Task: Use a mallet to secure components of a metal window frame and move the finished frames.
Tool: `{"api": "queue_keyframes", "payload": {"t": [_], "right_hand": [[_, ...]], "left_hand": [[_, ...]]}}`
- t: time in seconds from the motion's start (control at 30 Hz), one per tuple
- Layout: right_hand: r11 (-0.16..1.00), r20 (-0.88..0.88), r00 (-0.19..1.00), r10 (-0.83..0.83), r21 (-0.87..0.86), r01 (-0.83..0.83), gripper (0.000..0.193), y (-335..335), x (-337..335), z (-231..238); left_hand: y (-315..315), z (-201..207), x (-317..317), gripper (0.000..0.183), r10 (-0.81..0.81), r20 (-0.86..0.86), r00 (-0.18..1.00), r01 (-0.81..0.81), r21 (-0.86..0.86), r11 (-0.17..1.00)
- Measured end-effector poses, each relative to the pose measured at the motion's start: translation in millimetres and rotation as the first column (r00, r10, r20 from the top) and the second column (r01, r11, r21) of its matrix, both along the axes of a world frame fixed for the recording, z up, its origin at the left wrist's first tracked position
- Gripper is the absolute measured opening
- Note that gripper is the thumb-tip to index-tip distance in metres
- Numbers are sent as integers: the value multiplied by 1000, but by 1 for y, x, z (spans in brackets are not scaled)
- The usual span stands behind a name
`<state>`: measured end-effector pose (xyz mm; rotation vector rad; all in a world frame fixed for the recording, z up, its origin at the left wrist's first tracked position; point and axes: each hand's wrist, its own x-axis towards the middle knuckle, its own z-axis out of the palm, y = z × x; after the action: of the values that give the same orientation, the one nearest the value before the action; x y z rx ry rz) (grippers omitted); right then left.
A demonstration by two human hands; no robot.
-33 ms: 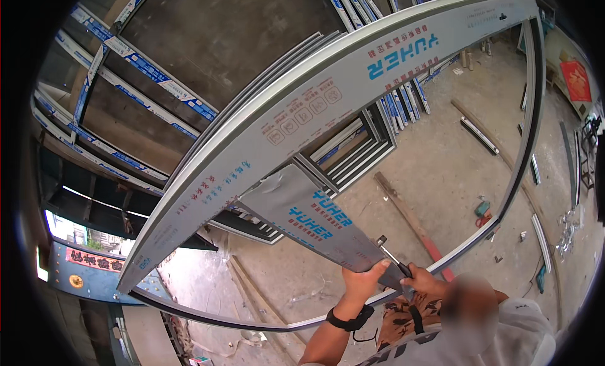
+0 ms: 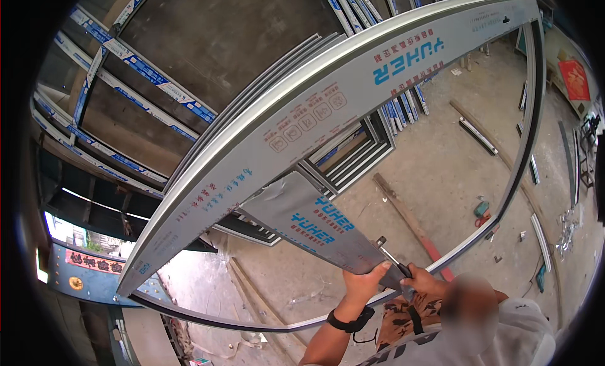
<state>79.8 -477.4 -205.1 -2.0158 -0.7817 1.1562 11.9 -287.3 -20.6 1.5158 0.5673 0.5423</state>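
A large window frame [image 2: 353, 85], its wide side covered in grey film printed blue and red, stands around me. A flat grey crosspiece [image 2: 302, 218] with the same film runs from that side down to my hands. My left hand [image 2: 364, 285], with a black band at the wrist, is closed around the crosspiece near its lower end, thumb on top. My right hand [image 2: 422, 283] is closed on the dark handle of a hammer [image 2: 389, 255], whose small head points up beside the crosspiece. The crosspiece's lowest end is partly hidden by my hands.
Several film-wrapped frames [image 2: 148, 69] lean on the left. Smaller frames [image 2: 362, 161] stand behind the crosspiece. On the concrete floor lie a wooden strip [image 2: 403, 214] with a red end, loose metal profiles [image 2: 478, 136], a green power tool [image 2: 483, 208] and scraps [image 2: 564, 233].
The frame's wide printed side and the upper part of the crosspiece have shifted slightly to the right. Both hands keep their grips in nearly the same place.
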Motion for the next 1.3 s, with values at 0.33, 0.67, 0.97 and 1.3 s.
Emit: {"api": "queue_keyframes", "payload": {"t": [0.33, 0.67, 0.97, 1.3], "right_hand": [[1000, -55, 998, 12, -3, -12, 50, -4, 9, 2], [975, -131, 990, -58, 206, 85, 39, 13, 22, 61], [813, -241, 964, -113, 535, 229, 48, 84, 92, 235], [553, -88, 964, 249, 830, -67, 56, 112, 67, 335]], "left_hand": [[-9, 6, 5, 42, -55, -7, 998, 55, 108, 993], [1, 8, -4, 51, 55, 33, 998, -53, -65, 996], [5, 15, -28, 52, 134, 104, 986, -120, -132, 984], [-14, 42, -35, 45, 279, 123, 952, -262, -140, 955]]}}
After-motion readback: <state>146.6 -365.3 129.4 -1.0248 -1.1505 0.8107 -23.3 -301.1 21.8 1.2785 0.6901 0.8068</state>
